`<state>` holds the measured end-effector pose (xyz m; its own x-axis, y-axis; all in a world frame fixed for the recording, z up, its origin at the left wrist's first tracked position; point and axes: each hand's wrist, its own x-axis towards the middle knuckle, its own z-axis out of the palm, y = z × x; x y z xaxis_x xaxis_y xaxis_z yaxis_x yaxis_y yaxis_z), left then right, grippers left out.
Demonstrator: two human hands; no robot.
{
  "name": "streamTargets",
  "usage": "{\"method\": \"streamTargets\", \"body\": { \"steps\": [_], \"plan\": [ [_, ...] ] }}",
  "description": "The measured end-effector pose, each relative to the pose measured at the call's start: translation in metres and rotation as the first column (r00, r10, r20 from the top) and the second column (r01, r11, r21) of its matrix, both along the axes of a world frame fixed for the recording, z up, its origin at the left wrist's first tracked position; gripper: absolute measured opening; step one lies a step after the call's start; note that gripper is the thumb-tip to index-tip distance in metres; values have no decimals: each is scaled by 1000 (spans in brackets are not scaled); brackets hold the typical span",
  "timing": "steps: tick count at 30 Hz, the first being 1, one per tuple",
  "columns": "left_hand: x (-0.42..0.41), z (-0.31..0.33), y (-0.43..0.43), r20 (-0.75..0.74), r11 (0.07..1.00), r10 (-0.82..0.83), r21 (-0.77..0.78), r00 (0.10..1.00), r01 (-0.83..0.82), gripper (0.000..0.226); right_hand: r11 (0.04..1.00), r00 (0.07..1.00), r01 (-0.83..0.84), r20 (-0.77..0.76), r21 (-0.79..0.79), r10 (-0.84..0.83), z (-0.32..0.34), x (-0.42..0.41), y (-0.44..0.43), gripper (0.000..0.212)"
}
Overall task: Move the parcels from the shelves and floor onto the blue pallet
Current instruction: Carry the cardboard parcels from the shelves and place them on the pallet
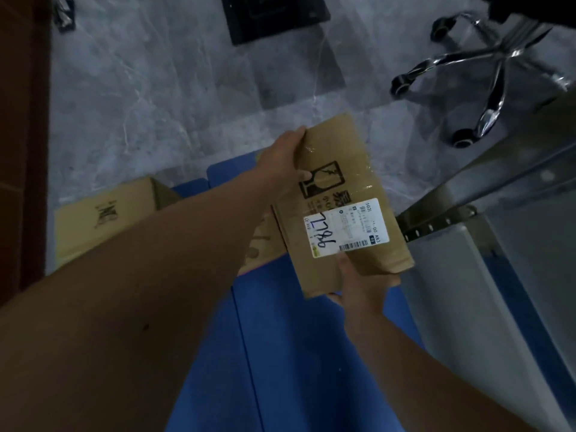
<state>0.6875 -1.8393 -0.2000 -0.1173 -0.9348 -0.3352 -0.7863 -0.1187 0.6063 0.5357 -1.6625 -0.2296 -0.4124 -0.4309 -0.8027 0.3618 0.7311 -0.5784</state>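
L grip (280, 163) pinches parcel (336, 194) far edge, R grip (358, 285) clasps near corner, above blue pallet (296, 353). Risk: edge-only hold slips, fragile-marked parcel drops.

Single view, head-worn, wide-angle. Faces forward and steeply down from the person's own height, with both forearms entering from the lower edge and running toward mid-frame. Nearest to the lens: the left forearm, filling the lower left. At arm's reach, centre: left hand (280, 160) and right hand (358, 285) holding a cardboard parcel (336, 194). Beneath, lower centre: blue pallet (296, 353). Farther off, upper half: grey marbled floor (140, 104); chrome chair base (486, 73), upper right. Right edge: metal shelf frame (452, 213), seen from above. Picture dim, slightly blurred.
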Motion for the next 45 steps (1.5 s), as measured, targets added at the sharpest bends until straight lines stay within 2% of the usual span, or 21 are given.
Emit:
{"method": "streamTargets", "body": {
  "steps": [4,7,9,14,15,16,18,20,22,24,27,29,33,35,38,41,43,45],
  "plan": [
    [-8,-28,-12,50,1000,-12,18,999,12,101,998,999,-42,-24,40,43,-21,-7,-20,90],
    [-4,-41,-5,134,991,-97,105,986,83,111,995,995,-95,-29,44,96,-26,-10,-33,83],
    [-1,-45,7,129,987,-102,138,986,84,113,987,990,-137,-10,88,138,-24,-11,-39,80],
    [-6,-31,32,115,990,-34,140,993,17,97,942,960,-246,192,230,204,-16,-7,-38,80],
    [-9,-25,40,105,988,-21,153,994,5,94,938,963,-256,150,232,225,-13,-7,-38,78],
    [-13,-18,50,62,985,-5,175,998,-6,91,936,962,-274,46,222,271,-9,-9,-38,78],
    [-21,-2,74,-146,965,101,256,984,-61,83,903,881,-358,-234,236,411,12,-9,-37,76],
    [-24,24,101,-300,938,226,323,927,-124,76,868,778,-440,-384,231,497,50,-3,-33,75],
    [-24,58,124,-281,933,269,315,921,-176,69,786,662,-594,-452,171,598,94,6,-29,80],
    [-19,103,142,-276,905,385,298,881,-303,56,628,513,-777,-520,56,682,142,12,-28,84],
    [0,183,167,-372,818,574,240,729,-522,21,518,441,-855,-559,-23,703,229,19,-33,79],
    [13,241,184,-389,787,616,263,685,-558,27,483,401,-875,-593,-24,698,290,26,-23,76],
    [53,355,216,-348,924,380,97,857,-370,59,367,259,-930,-683,14,683,404,47,25,77],
    [72,409,237,-345,958,270,7,899,-285,65,337,199,-941,-730,45,654,462,58,54,82],
    [86,477,285,-244,984,33,-164,969,-75,69,334,145,-939,-797,76,587,543,67,105,88],
    [81,534,329,-124,948,-192,-281,973,151,79,366,66,-920,-868,138,493,613,55,164,91],
    [68,574,352,-59,907,-306,-322,950,272,85,427,47,-888,-889,172,455,653,34,206,91],
    [47,615,373,43,827,-426,-386,904,408,87,492,0,-841,-909,225,416,690,5,255,91]
  ]
}}
